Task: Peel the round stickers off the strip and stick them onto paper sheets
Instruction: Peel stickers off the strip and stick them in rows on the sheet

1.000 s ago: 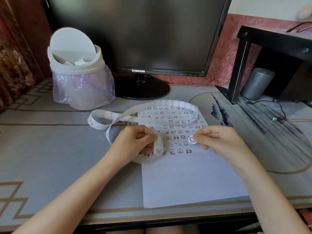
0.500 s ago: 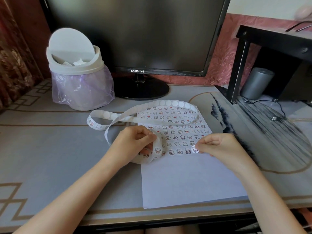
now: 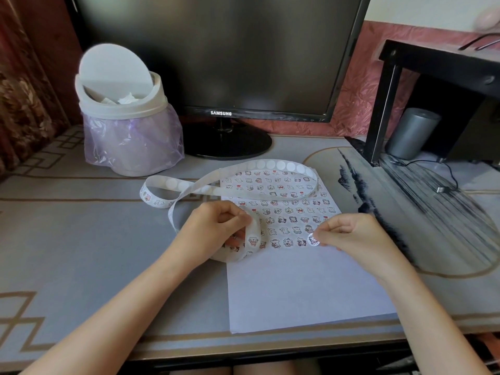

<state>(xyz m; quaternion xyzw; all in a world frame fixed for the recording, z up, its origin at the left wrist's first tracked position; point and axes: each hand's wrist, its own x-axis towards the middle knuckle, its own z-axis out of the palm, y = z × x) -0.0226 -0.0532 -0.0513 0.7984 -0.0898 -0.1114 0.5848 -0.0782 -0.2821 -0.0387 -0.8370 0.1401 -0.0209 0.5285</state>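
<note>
left hand [image 3: 216,226]: grip closed, thumb and fingers pinching the sticker strip [image 3: 270,165] at the paper sheet [image 3: 297,282]'s left edge, beside the lowest sticker row. the strip curls under this hand, then loops away over the sheet's far end and to the sheet's left on the worktop [image 3: 81,253].

right hand [image 3: 351,236]: grip closed, fingertips pinching one round sticker [image 3: 313,240] at the right end of the lowest sticker row on the sheet. whether the sticker already touches the paper cannot be told.

the sheet's far half carries rows of small cartoon stickers; its near half is blank. sticker designs are too small to identify. the left palm hides part of the strip.
</note>
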